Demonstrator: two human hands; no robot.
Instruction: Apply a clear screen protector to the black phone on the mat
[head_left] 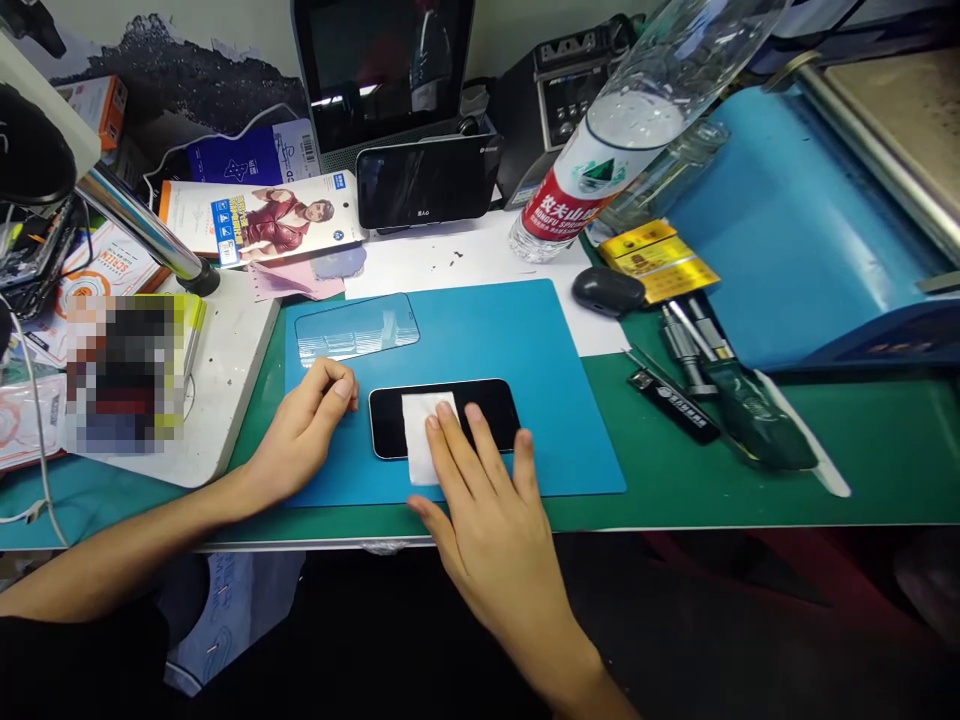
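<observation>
A smartphone point(388, 425) with a dark screen lies face up, lengthwise across the blue mat point(577, 430). Across its screen is a white wipe point(421, 450), one end hanging past the near edge. My right hand point(487, 500) is spread flat, fingertips pressing on the wipe and the phone; it partly covers both. My left hand point(304, 430) rests on the mat left of the phone, fingers curled in and thumb against them, with nothing visible in it. Beyond it lies a clear, dark-edged screen protector point(358, 328).
A second phone point(427, 182) leans at the back before a tablet point(382, 70). To the right stand a large water bottle point(592, 160), a black mouse point(607, 290), yellow packets point(658, 260) and several hand tools point(686, 350). A lamp post point(142, 220) rises at left.
</observation>
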